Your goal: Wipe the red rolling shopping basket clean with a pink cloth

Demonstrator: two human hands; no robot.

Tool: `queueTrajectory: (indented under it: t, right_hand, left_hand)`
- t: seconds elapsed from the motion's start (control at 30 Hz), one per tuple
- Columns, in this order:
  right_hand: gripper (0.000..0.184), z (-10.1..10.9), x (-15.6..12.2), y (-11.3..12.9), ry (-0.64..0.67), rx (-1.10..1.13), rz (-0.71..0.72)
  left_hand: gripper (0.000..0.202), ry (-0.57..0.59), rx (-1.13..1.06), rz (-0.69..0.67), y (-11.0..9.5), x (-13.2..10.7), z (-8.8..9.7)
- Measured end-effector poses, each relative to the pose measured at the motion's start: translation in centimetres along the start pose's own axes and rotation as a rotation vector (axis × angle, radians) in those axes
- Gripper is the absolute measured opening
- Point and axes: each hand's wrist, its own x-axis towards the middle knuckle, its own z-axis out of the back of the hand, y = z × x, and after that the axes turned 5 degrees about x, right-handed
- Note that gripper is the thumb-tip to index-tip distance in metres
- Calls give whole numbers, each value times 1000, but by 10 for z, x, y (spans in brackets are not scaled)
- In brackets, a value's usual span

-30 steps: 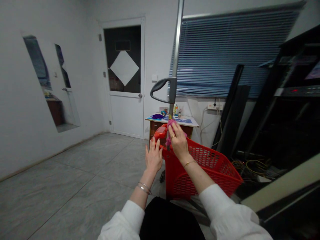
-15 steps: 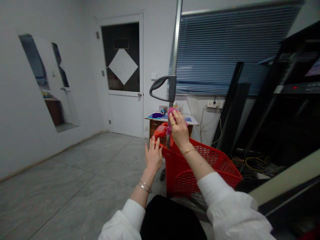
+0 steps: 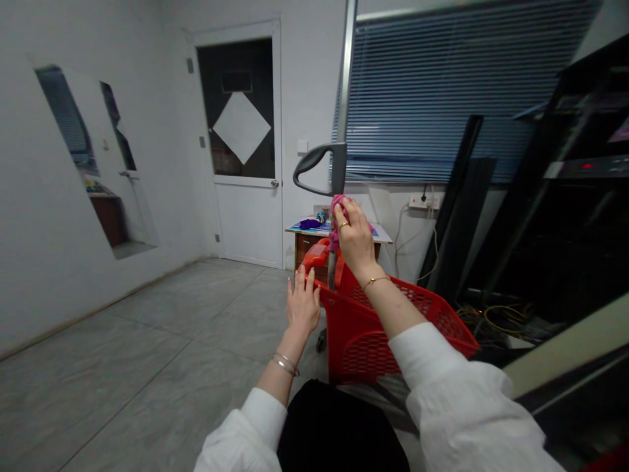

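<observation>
Your right hand (image 3: 354, 239): closed around a pink cloth (image 3: 337, 205), pressed to the metal pole (image 3: 345, 92) just under the grey handle (image 3: 314, 167). Your left hand (image 3: 302, 307): open, fingers straight, palm at the front corner of the red basket (image 3: 393, 328); whether it touches, you cannot tell. Behind the basket: small table (image 3: 299, 231), white door (image 3: 250, 216).

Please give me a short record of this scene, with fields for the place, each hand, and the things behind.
place: room with tiled floor, white door, blue blinds
left hand: open, fingers straight, at the near corner of the red basket; contact unclear
right hand: closed on a pink cloth, against the metal pole, just below the grey handle
behind: small desk with small items
</observation>
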Motion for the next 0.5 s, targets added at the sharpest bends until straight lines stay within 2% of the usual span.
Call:
queueTrajectory:
  t: [0.07,0.2,0.27,0.33,0.47,0.5]
  right_hand:
    - [52,-2,-33,9,9,17,0]
    - [50,-7,-140,35,64,38,36]
    - [49,-8,-159,38,80,27,40]
    - [48,-7,-137,33,77,12,34]
    - [48,-1,-34,9,34,-5,1]
    - [49,0,-16,5,27,-5,-9]
  left_hand:
    - [50,0,-3,4,0,0,1]
    - [50,-4,-16,2,-1,0,-1]
    - [50,-11,-27,6,-1,1,-2]
    - [50,-14,-31,15,-1,1,-2]
    - [50,10,-19,13,-1,1,0]
    - [50,16,-16,10,-1,0,0]
